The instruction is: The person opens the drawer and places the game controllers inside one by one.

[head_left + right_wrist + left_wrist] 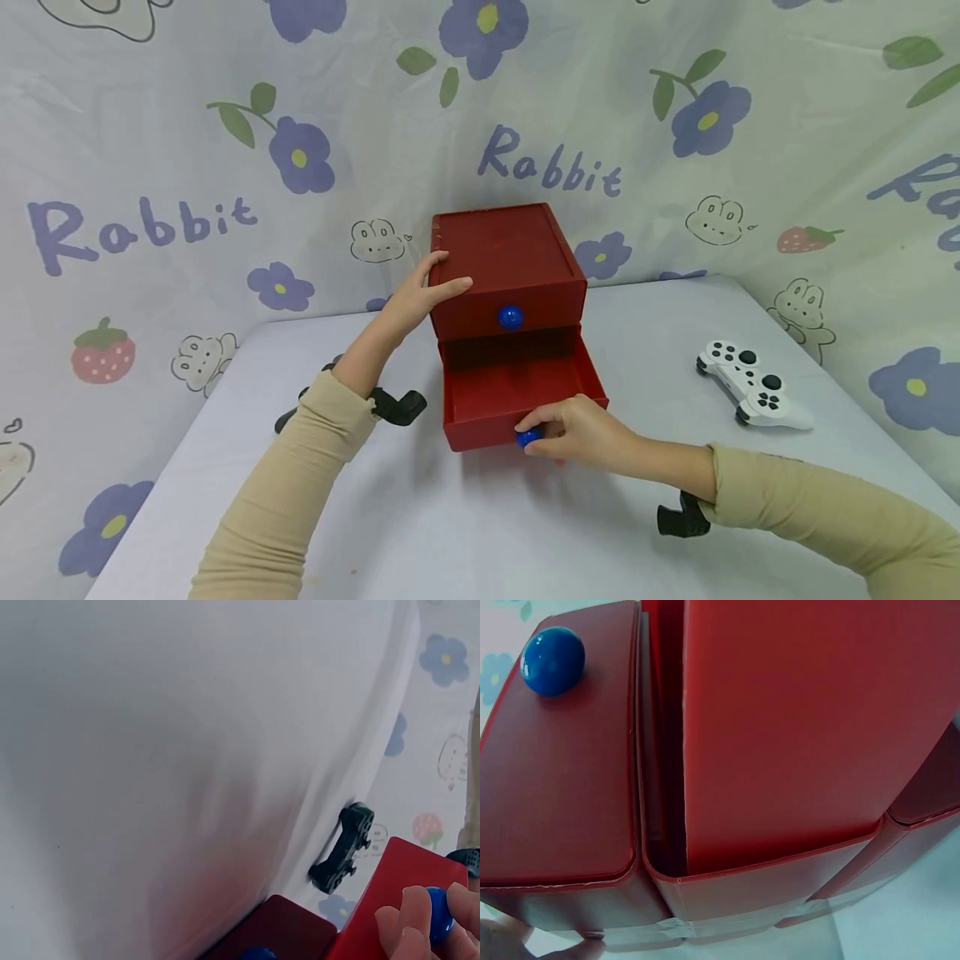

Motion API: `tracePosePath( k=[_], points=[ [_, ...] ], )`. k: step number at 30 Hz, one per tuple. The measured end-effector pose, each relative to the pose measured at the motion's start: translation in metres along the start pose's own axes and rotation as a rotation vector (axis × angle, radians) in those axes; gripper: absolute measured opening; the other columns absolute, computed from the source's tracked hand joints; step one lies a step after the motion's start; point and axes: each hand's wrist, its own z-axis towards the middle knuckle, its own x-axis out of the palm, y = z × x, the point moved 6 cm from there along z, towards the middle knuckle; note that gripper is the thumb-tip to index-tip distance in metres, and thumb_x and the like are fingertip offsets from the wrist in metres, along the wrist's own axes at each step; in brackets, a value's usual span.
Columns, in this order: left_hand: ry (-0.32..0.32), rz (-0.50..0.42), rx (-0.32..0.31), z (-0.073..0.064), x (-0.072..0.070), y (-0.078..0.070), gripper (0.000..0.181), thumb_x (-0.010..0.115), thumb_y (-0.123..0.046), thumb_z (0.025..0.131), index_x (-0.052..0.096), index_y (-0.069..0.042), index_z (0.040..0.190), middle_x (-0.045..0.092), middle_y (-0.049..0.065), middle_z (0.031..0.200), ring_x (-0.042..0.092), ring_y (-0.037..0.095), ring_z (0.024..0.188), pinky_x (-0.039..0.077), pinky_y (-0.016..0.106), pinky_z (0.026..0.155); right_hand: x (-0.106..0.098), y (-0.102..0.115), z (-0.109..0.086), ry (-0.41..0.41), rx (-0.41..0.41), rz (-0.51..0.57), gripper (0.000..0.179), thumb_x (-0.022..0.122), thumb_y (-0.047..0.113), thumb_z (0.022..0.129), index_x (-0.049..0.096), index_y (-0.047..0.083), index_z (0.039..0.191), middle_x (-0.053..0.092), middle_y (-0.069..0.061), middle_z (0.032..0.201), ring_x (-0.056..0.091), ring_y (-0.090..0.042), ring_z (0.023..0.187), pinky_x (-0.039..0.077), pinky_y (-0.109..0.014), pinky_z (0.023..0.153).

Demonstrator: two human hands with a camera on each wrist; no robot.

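A dark red drawer cabinet (pixel 491 246) stands on the table, with round blue knobs on its drawers. One red drawer (pixel 510 392) below the top one is pulled out; its visible floor is bare. My right hand (pixel 581 429) pinches the blue knob (pixel 528 437) on that drawer's front between thumb and fingers. My left hand (pixel 408 302) rests against the cabinet's upper left edge, fingers extended. The top drawer is closed, its blue knob (pixel 553 661) large in the left wrist view. Another closed drawer with a knob (pixel 258 953) shows in the right wrist view.
A white game controller (pixel 752 383) lies on the table to the right. A black game controller (pixel 343 847) lies on the left side, mostly hidden behind my left arm in the head view. Behind the table hangs a patterned curtain (pixel 360 150).
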Motion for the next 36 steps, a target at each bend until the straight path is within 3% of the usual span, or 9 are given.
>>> tracePosePath(
  k=[6,21,31,36],
  points=[
    [0.008,-0.012,0.025,0.0,0.001,-0.001,0.07,0.054,-0.05,0.072,0.021,-0.027,0.129,0.024,0.003,0.13,0.027,0.021,0.113,0.027,0.047,0.09,0.003,0.0,-0.005,0.022,0.015,0.036,0.026,0.064,0.022,0.072,0.062,0.014,0.097,0.062,0.006,0.079,0.055,-0.008,0.051,0.046,-0.021,0.052],
    [0.0,-0.006,0.007,0.0,0.0,0.001,0.072,0.055,-0.052,0.07,0.02,-0.028,0.129,0.024,0.002,0.13,0.026,0.02,0.114,0.026,0.047,0.091,0.008,0.004,-0.015,0.048,0.026,0.017,0.027,0.062,0.025,0.073,0.061,0.016,0.099,0.061,0.008,0.079,0.053,-0.007,0.05,0.046,-0.019,0.054],
    [0.019,-0.026,0.005,-0.018,0.002,-0.021,0.065,0.052,-0.038,0.078,0.019,-0.019,0.131,0.021,0.008,0.132,0.023,0.024,0.116,0.022,0.048,0.093,0.012,0.007,-0.021,0.077,0.038,0.018,0.03,0.06,0.027,0.074,0.06,0.016,0.102,0.06,0.009,0.08,0.053,-0.006,0.048,0.046,-0.018,0.054],
    [0.024,-0.035,0.01,-0.018,0.002,-0.022,0.065,0.052,-0.038,0.078,0.019,-0.019,0.131,0.021,0.008,0.131,0.023,0.024,0.116,0.022,0.048,0.093,0.013,0.008,-0.024,0.084,0.037,0.02,0.03,0.061,0.028,0.074,0.06,0.016,0.102,0.06,0.008,0.079,0.052,-0.005,0.048,0.045,-0.019,0.052]
  ],
)
